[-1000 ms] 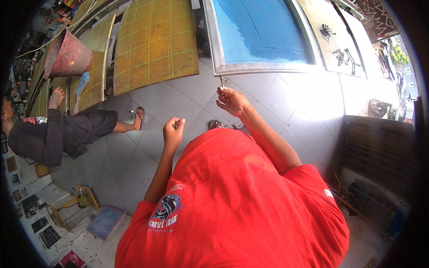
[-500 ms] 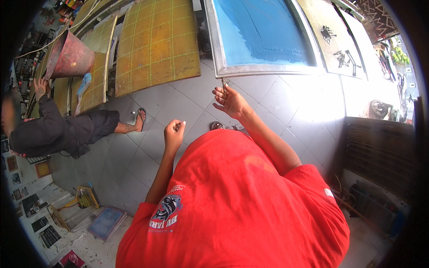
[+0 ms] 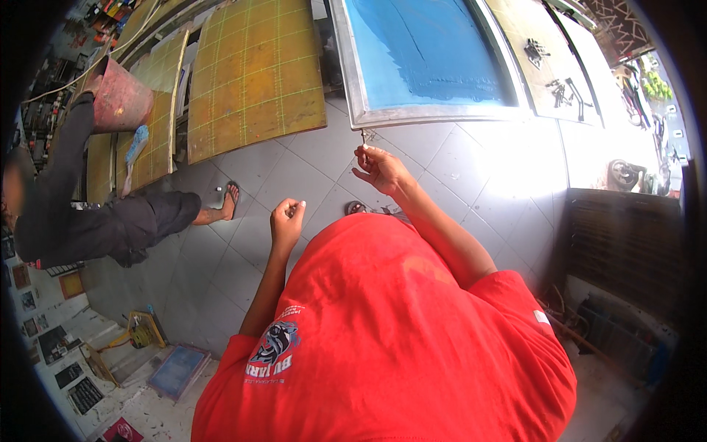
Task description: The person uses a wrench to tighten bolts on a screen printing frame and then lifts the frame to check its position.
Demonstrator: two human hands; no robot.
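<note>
Moved since half a second ago: the right hand's (image 3: 381, 171) fingers are drawing in; a co-worker's arm (image 3: 76, 136) is now reaching up beside the red bucket (image 3: 124, 97).
Right hand: fingertips are pinching together on a thin stick (image 3: 363, 137), too small to identify.
Thin stick: pointing toward the silver frame's (image 3: 434, 116) near edge.
Left hand (image 3: 286, 222): curling closed, thumb against fingers; whether it is holding anything, I cannot tell.
Silver frame: surrounding a blue sheet (image 3: 431, 55).
Yellow tabletop (image 3: 258, 77): lying between bucket and frame.

Room between hands (image 3: 287, 219) (image 3: 381, 172); blue panel (image 3: 434, 55) ahead
</note>
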